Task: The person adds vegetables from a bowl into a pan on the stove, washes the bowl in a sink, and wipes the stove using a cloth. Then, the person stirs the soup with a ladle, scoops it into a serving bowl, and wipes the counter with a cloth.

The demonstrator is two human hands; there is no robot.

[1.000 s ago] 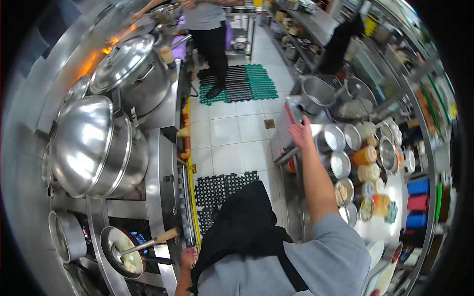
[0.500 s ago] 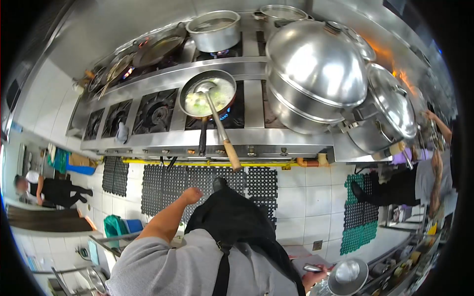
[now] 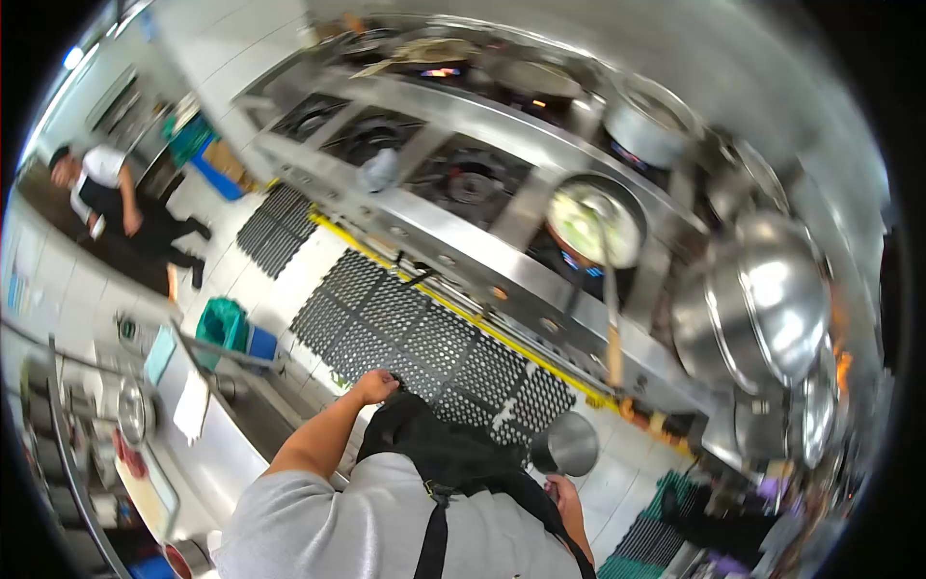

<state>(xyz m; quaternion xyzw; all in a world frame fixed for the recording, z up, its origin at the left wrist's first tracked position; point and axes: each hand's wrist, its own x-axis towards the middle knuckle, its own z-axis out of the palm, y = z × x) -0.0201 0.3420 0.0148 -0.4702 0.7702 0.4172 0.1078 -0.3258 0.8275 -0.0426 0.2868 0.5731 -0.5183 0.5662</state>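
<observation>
My right hand is closed round the handle of a metal saucepan, held low beside my black apron. My left hand is closed in front of my waist, over the dark floor mat; what it holds, if anything, cannot be made out. On a lit burner of the stove sits a frying pan with pale liquid and greenish pieces in it. A ladle with a wooden handle rests in this pan, its handle sticking out over the stove's front edge.
A large domed steamer and a metal pot stand on the stove. A grey cloth lies near its front edge. Another person stands at the upper left. A counter with a cutting board is on my left.
The view has turned, bringing the left counter in. The saucepan in my right hand has come from the rear shelf side to beside my apron. My left hand stays near my waist.
</observation>
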